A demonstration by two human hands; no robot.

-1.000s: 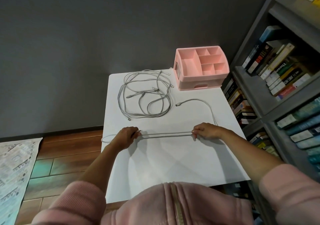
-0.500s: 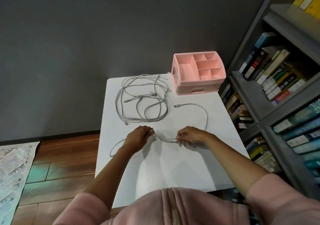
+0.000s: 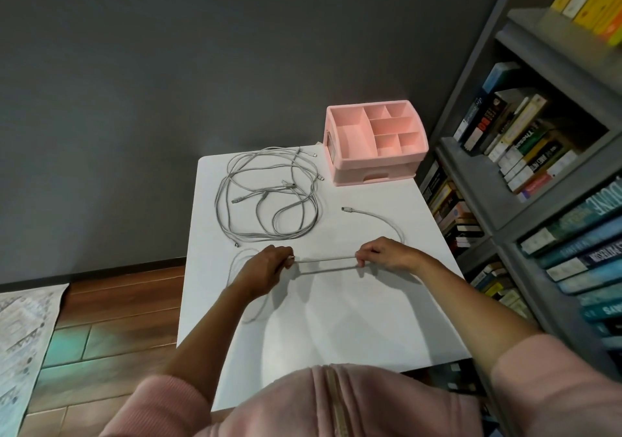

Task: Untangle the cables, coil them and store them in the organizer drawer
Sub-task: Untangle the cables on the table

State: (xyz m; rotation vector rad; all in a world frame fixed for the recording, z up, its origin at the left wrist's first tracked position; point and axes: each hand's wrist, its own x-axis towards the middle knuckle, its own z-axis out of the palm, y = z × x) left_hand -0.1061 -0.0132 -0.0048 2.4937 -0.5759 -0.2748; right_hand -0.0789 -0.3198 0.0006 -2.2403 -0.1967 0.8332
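A single white cable (image 3: 324, 260) is stretched taut between both hands over the white table (image 3: 336, 329). My left hand (image 3: 266, 268) pinches it at the left, and slack loops out to the left and below that hand. My right hand (image 3: 380, 254) pinches it at the right; from there its free end curves up to a plug (image 3: 346, 210). A tangle of several grey-white cables (image 3: 269, 197) lies at the table's far left. The pink organizer (image 3: 375, 143) stands at the far right corner, its drawer (image 3: 380, 175) closed.
A grey bookshelf (image 3: 525, 180) packed with books stands close along the table's right edge. A dark wall rises behind the table. Wooden floor (image 3: 111, 318) and a patterned rug (image 3: 20, 335) lie to the left.
The hands came together half a second ago, slackening the cable, and have now moved apart again, pulling the span straight. A loop of slack has gathered by the left hand.
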